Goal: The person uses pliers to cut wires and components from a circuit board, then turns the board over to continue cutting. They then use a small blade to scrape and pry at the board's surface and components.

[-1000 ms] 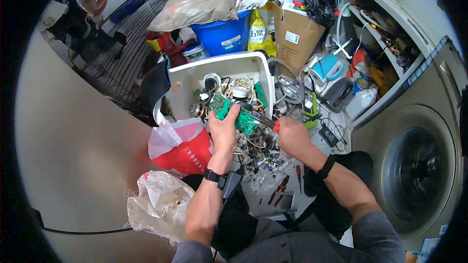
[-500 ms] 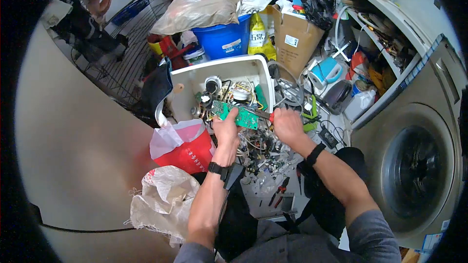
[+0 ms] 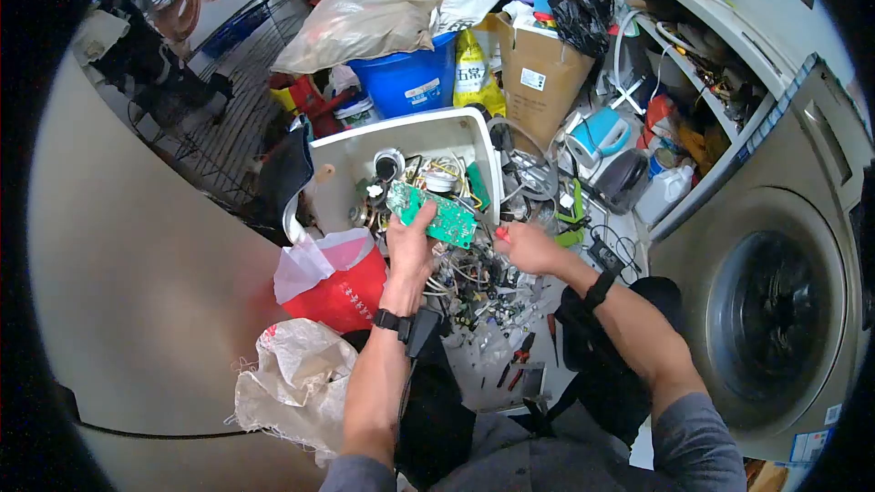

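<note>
A green circuit board (image 3: 447, 221) is gripped at its lower edge by my left hand (image 3: 409, 244), thumb on top, above the heap of scrap parts. My right hand (image 3: 530, 249) is closed around a red-handled tool (image 3: 501, 233) just off the board's right end. The tool's dark tip points up and left; its exact kind is hard to make out. Behind the board stands a white bin (image 3: 328, 178) holding wires, round metal parts and another green board (image 3: 478, 184). Below my hands lies a pile of small electronic scrap (image 3: 488, 287).
A red bag (image 3: 339, 288) and a white woven sack (image 3: 296, 383) stand at left. Red-handled pliers (image 3: 519, 355) lie on the floor between my legs. A washing machine (image 3: 693, 328) is at right. A blue bucket (image 3: 401, 77) and cardboard box (image 3: 538, 77) stand behind.
My right hand and the tool have drawn down and slightly left, off the board's face. The board stays in my left hand. The whole view has shifted slightly.
</note>
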Demonstrator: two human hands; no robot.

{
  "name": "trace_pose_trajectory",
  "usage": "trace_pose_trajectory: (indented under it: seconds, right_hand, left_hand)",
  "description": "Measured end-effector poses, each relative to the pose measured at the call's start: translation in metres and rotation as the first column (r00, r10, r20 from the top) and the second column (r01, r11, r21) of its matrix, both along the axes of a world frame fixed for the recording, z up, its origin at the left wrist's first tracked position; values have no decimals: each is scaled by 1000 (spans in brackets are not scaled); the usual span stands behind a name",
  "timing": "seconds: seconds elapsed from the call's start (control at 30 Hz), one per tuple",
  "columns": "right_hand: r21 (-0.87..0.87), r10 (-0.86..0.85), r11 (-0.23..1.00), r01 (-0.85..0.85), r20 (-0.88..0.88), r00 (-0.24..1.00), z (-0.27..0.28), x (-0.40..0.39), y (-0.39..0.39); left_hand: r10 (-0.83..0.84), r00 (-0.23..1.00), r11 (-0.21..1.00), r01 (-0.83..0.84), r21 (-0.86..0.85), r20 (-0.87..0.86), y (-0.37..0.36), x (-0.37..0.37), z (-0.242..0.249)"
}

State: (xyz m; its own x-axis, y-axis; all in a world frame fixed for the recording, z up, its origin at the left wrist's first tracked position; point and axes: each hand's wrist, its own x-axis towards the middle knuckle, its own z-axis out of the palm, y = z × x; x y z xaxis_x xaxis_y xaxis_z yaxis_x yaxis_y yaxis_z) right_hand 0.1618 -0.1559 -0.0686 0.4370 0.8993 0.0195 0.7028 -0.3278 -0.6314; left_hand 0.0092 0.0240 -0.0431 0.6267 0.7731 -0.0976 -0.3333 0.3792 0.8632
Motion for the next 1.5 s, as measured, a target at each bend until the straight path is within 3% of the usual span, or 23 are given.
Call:
trace_pose_trajectory:
  seconds: [0.03,0.07,0.1,0.17,0.23,0.3,0.43,0.5,0.53,0.6,0.73,0.8,0.93,1.0,1.1,1.23,1.3,1.4,1.47,1.5]
  right_hand:
    - [-15,94,995,-100,-220,971,17,0,-2]
    - [-150,58,979,-138,-443,895,44,-4,-7]
    - [-148,66,978,-145,-443,894,41,-1,-8]
    - [-76,156,942,-327,-764,626,33,6,-15]
    - [-141,138,919,-369,-761,634,41,3,-21]
    - [11,186,956,-294,-796,575,35,-4,-28]
    - [26,198,967,-255,-709,676,41,-10,-40]
    - [-52,240,965,-259,-231,943,49,-6,-47]
    - [-52,239,965,-258,-234,942,46,-4,-49]
    - [26,195,981,-195,-23,980,39,-3,-52]
    - [32,213,977,-212,-19,977,40,-6,-51]
    - [-13,207,977,-213,-181,962,46,-11,-50]
    - [-18,224,971,-239,-286,931,52,-17,-51]
    - [33,320,941,-337,-407,855,47,-16,-56]
    - [55,304,948,-314,-454,837,49,-18,-58]
    - [-34,251,957,-289,-408,878,50,-19,-57]
    - [122,197,978,-168,-299,934,41,-25,-56]
    - [132,184,977,-165,-147,972,38,-25,-52]
    - [131,176,979,-157,-156,972,42,-29,-51]
    - [128,166,981,-146,-165,972,43,-31,-52]
  left_hand:
    - [1,1000,1000,-1,2,-2,1,-2,2]
    - [-38,998,999,38,3,39,2,-4,4]
    - [-77,994,997,76,5,79,2,-8,8]
    - [-108,991,994,108,0,81,-2,-14,14]
    - [-160,976,987,163,-10,148,-7,-17,19]
    - [-174,969,983,181,-25,173,-10,-17,21]
    - [-209,967,978,211,6,143,-12,-20,25]
    - [-226,966,974,226,13,125,-13,-20,27]
    - [-239,963,971,236,38,125,-14,-21,29]
    - [-251,961,968,245,59,118,-15,-24,33]
    - [-249,961,968,244,59,121,-14,-26,38]
    - [-251,959,968,244,65,131,-13,-27,40]
    - [-291,943,957,288,40,160,-10,-33,46]
    - [-317,935,948,315,41,160,-12,-34,49]
    - [-349,925,937,349,29,149,-14,-36,53]
    - [-350,926,937,348,41,141,-9,-36,45]
    - [-328,935,945,327,30,132,-11,-36,42]
    - [-264,937,960,279,-33,229,-21,-30,37]
    - [-205,919,934,286,-213,336,-34,-27,40]
    - [-207,919,934,288,-210,336,-33,-28,38]
